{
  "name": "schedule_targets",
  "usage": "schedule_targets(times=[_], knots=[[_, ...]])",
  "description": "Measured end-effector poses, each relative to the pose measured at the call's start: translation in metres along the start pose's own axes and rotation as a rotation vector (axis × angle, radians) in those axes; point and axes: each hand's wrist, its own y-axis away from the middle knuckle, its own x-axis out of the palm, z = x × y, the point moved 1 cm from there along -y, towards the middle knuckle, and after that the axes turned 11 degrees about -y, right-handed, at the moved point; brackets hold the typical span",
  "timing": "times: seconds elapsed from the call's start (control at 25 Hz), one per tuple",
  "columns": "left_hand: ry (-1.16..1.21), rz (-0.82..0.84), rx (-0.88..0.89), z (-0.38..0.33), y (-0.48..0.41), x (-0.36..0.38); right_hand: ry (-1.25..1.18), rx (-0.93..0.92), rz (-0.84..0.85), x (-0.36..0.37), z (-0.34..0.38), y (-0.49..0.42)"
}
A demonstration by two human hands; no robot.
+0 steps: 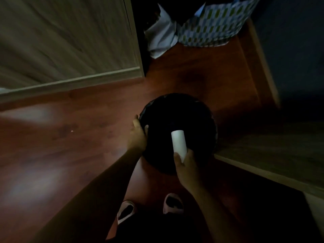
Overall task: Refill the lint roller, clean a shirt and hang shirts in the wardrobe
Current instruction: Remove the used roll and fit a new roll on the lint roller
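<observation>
Dim room, reddish wood floor: the person stands over a round black bin, their left hand curled over its left rim with the thumb hooked inside, and their right hand grasping the lower end of a white cardboard tube between thumb and fingers. The tube is held tilted over the bin's dark opening, its free end pointing away from the person. Beyond the bin, a patterned bag and a pale cloth sit by the wardrobe door; two light slippers show below.
</observation>
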Motion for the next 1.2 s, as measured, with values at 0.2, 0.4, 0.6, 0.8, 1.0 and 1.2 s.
schedule_targets(times=[0.2, 0.4, 0.6, 0.8, 1.0, 1.2], knots=[[-0.034, -0.045, -0.036, 0.007, -0.005, 0.018, 0.042, 0.021, 0.030, 0.012, -0.008, -0.037], [0.006, -0.017, 0.065, 0.001, 0.009, -0.012, 0.095, -0.052, 0.022, -0.003, 0.009, 0.006], [0.036, -0.015, 0.174, -0.060, 0.069, -0.106, 0.146, -0.153, -0.030, -0.043, 0.089, 0.076], [0.051, -0.043, 0.311, -0.125, 0.181, -0.235, 0.081, -0.303, -0.110, -0.083, 0.197, 0.212], [0.047, -0.074, 0.424, -0.167, 0.319, -0.313, 0.025, -0.402, -0.229, -0.132, 0.229, 0.351], [0.035, -0.143, 0.622, -0.192, 0.425, -0.329, 0.109, -0.631, -0.312, -0.201, 0.194, 0.442]])
